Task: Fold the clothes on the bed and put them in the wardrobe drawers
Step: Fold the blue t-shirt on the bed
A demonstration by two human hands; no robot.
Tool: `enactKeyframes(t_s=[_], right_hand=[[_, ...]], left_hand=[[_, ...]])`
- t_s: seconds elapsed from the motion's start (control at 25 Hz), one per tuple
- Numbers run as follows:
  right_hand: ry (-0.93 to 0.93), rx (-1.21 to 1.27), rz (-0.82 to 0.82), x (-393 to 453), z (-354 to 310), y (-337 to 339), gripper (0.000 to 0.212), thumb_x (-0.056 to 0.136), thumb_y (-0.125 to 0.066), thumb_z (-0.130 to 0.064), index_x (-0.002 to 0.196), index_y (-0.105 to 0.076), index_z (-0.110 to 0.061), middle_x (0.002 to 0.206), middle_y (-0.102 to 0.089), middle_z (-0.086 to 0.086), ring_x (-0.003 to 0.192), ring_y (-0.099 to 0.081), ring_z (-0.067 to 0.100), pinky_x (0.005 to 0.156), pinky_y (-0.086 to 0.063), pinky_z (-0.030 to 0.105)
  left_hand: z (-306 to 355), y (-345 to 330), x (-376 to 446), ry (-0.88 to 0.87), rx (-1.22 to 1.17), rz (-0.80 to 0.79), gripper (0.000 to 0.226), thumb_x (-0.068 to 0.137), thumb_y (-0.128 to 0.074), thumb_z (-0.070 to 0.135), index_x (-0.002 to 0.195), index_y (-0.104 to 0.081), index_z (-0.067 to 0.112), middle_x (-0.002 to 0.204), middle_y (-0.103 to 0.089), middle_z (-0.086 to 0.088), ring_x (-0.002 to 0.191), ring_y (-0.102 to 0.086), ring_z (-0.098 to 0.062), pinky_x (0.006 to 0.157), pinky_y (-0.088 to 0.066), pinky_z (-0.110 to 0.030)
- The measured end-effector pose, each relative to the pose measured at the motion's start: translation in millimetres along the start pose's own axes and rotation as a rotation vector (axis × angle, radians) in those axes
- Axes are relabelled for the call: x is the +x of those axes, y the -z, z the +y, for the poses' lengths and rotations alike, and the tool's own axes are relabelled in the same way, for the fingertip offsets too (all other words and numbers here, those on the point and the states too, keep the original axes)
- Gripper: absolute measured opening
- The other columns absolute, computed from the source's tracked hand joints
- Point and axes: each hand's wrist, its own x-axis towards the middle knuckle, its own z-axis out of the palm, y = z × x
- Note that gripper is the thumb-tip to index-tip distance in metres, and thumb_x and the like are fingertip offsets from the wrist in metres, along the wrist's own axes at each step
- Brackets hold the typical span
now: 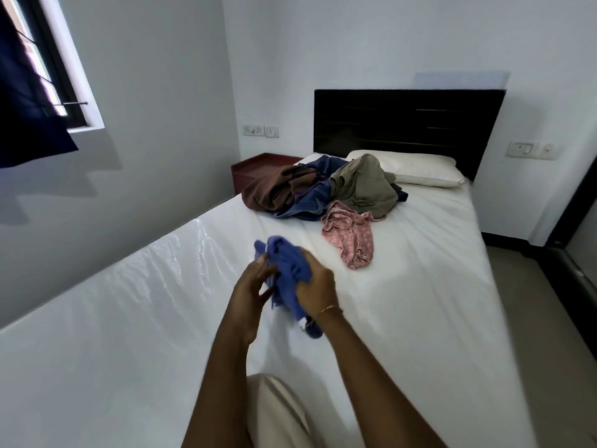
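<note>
From the head camera, the left hand (pixel 250 287) and the right hand (pixel 315 287) both grip a crumpled blue garment (pixel 288 265) held above the white bed (pixel 420 302), while a pile of clothes (pixel 323 185) and a pink garment (pixel 352 239) lie near the pillow (pixel 420 168).

Can't make out much here

Blue garment (pixel 287 270) is motion-blurred, bunched between both hands; dark curtain (pixel 26 92) gets cut off at the left edge.
</note>
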Motion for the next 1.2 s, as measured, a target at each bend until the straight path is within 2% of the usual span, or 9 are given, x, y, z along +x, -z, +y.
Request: enactKeyframes(t_s=[0.08, 0.2, 0.36, 0.44, 0.6, 0.84, 1.0, 1.08, 1.2], right_hand=[[0.044, 0.151, 0.121, 11, -25, 40, 0.036, 0.086, -0.056, 0.008, 0.122, -0.054, 0.002, 0.106, -0.058, 0.005, 0.098, -0.054, 0.018, 0.072, -0.046, 0.009], [-0.246, 0.29, 0.252, 17, 2, 115, 0.034, 0.087, -0.062, -0.005, 0.12, -0.055, 0.0, 0.108, -0.063, 0.012, 0.092, -0.059, 0.026, 0.074, -0.05, 0.03], [-0.753, -0.043, 0.382, -20, 78, 185, 0.052, 0.091, -0.06, -0.021, 0.134, -0.042, 0.003, 0.125, -0.054, 0.023, 0.11, -0.054, 0.037, 0.09, -0.046, 0.041], [-0.738, -0.196, 0.523, -34, 97, 198, 0.054, 0.093, -0.056, -0.029, 0.136, -0.039, -0.003, 0.136, -0.046, 0.021, 0.12, -0.048, 0.037, 0.097, -0.044, 0.04], [-0.573, -0.529, 0.546, -33, 96, 182, 0.049, 0.094, -0.047, -0.043, 0.122, -0.05, -0.004, 0.126, -0.051, 0.019, 0.113, -0.051, 0.034, 0.089, -0.044, 0.039], [-0.584, -1.002, 0.383, -30, 98, 147, 0.059, 0.092, -0.047, -0.048, 0.134, -0.04, -0.008, 0.13, -0.047, 0.011, 0.119, -0.044, 0.026, 0.093, -0.041, 0.035], [-0.538, -0.921, 0.403, -29, 101, 148, 0.063, 0.094, -0.052, -0.033, 0.145, -0.022, -0.012, 0.131, -0.048, 0.014, 0.118, -0.047, 0.029, 0.092, -0.042, 0.036], [-0.498, -0.886, 0.381, -27, 101, 151, 0.051, 0.092, -0.053, -0.023, 0.139, -0.034, -0.012, 0.129, -0.046, 0.015, 0.114, -0.049, 0.031, 0.088, -0.044, 0.038], [-0.511, -0.873, 0.36, -23, 97, 156, 0.031, 0.088, -0.052, -0.012, 0.118, -0.052, -0.005, 0.127, -0.041, 0.014, 0.107, -0.051, 0.032, 0.079, -0.046, 0.035]], left_hand=[[13, -35, 3, -0.09, -0.094, -0.127, 0.03, 0.09, -0.043, 0.028, 0.118, -0.054, 0.022, 0.104, -0.07, 0.004, 0.109, -0.06, -0.013, 0.092, -0.047, -0.029], [3, -75, 16, -0.132, -0.059, -0.169, 0.019, 0.095, -0.045, 0.014, 0.111, -0.056, 0.016, 0.093, -0.072, -0.002, 0.099, -0.066, -0.018, 0.091, -0.051, -0.028], [-52, -73, 40, -0.257, 0.59, 0.035, 0.019, 0.09, -0.055, 0.008, 0.089, -0.063, 0.025, 0.089, -0.069, -0.003, 0.091, -0.065, -0.025, 0.081, -0.051, -0.031], [-71, -63, 54, -0.253, 0.947, 0.096, 0.019, 0.088, -0.054, 0.009, 0.101, -0.066, 0.016, 0.1, -0.068, -0.007, 0.099, -0.061, -0.027, 0.082, -0.044, -0.028], [-86, -44, 65, 0.138, 1.269, 0.219, 0.031, 0.089, -0.043, 0.006, 0.116, -0.054, -0.002, 0.122, -0.054, -0.021, 0.116, -0.047, -0.038, 0.093, -0.038, -0.036], [-103, -35, 64, 0.357, 1.184, 0.324, 0.032, 0.096, -0.043, 0.022, 0.119, -0.052, 0.003, 0.129, -0.048, -0.018, 0.123, -0.041, -0.035, 0.098, -0.036, -0.038], [-107, -29, 69, 0.278, 0.92, 0.386, 0.02, 0.093, -0.045, 0.009, 0.085, -0.057, -0.004, 0.087, -0.06, -0.018, 0.093, -0.057, -0.038, 0.068, -0.04, -0.028], [-108, -27, 72, 0.253, 0.788, 0.401, 0.022, 0.089, -0.049, 0.005, 0.068, -0.048, -0.003, 0.065, -0.049, -0.01, 0.073, -0.053, -0.033, 0.055, -0.035, -0.025], [-109, -30, 73, 0.262, 0.672, 0.412, 0.032, 0.08, -0.068, 0.023, 0.091, -0.058, -0.006, 0.087, -0.057, -0.013, 0.079, -0.059, -0.032, 0.065, -0.046, -0.028]])
